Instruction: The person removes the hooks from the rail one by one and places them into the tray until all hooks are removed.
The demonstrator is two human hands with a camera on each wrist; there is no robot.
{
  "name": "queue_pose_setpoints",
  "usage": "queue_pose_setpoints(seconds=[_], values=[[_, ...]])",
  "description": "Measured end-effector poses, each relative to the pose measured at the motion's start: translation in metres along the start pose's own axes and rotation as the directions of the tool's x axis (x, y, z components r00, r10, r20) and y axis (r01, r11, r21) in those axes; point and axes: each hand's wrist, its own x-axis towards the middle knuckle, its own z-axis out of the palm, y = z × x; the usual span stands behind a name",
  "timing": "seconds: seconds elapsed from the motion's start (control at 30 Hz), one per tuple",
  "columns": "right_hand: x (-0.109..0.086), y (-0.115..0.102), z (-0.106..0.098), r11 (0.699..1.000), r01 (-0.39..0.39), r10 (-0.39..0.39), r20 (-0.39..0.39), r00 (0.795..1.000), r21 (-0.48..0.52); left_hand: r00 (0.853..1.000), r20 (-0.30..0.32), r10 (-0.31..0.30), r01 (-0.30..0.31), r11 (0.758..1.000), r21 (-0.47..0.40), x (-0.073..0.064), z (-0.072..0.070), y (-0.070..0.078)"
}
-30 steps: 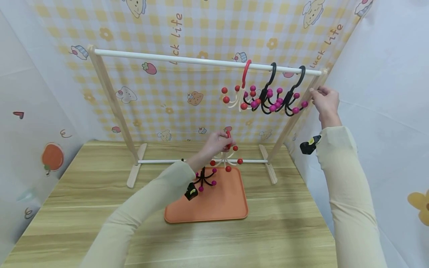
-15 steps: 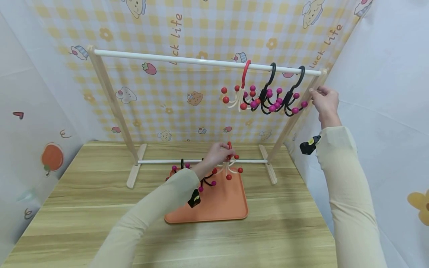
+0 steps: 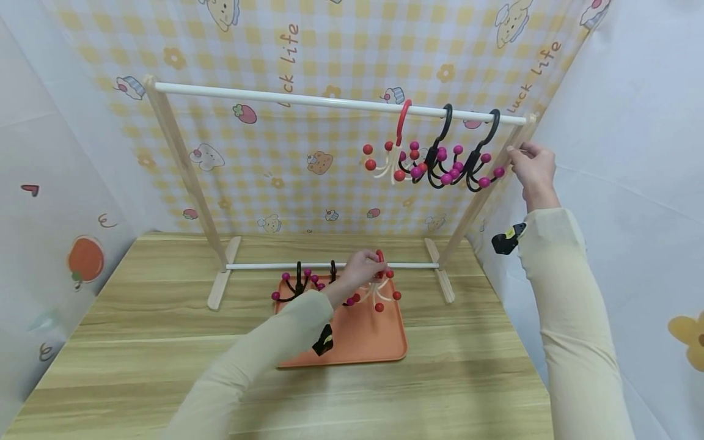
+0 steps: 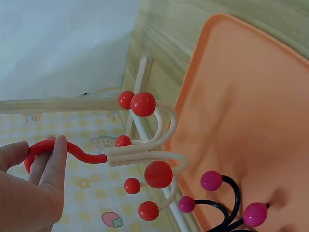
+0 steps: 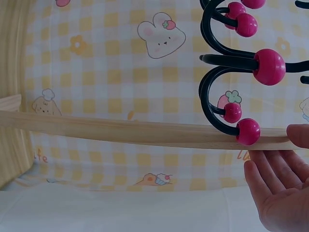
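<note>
My left hand (image 3: pixel 359 272) grips the red hook of a claw-shaped hanger (image 4: pixel 130 157) with cream arms and red ball tips. In the head view this hanger overlaps the back right part of an orange tray (image 3: pixel 365 342). Two black claw hangers with magenta balls are at the tray's left side; one, a black hanger (image 3: pixel 299 287), shows beyond my sleeve, the other is partly covered by my forearm. My right hand (image 3: pixel 533 170) holds the wooden right post (image 5: pixel 145 133) of a rack, thumb on one side and fingers on the other.
From the rack's white top rail (image 3: pixel 275 96) hang a red-hooked cream hanger (image 3: pixel 401 125) and two black ones, a middle black hanger (image 3: pixel 431 157) and a right black hanger (image 3: pixel 473 162). A lower white bar (image 3: pixel 412 265) runs behind the tray. Wooden feet stand on the table (image 3: pixel 165 354).
My left hand has lowered the red-hooked hanger from above the tray's back edge and brought it nearer. The black hanger at left has come into sight. My right hand stays on the post.
</note>
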Motion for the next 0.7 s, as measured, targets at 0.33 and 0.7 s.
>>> queue_pose_setpoints(seconds=[0.33, 0.7], values=[[0.000, 0.000, 0.000, 1.000, 0.004, -0.004, -0.001, 1.000, -0.016, 1.000, 0.004, -0.008, 0.008, 0.999, -0.033, 0.002, 0.003, -0.019], [0.000, 0.000, 0.000, 1.000, 0.000, 0.000, -0.005, 1.000, -0.020, 0.999, -0.031, 0.016, -0.018, 0.999, -0.043, 0.010, 0.002, -0.037]])
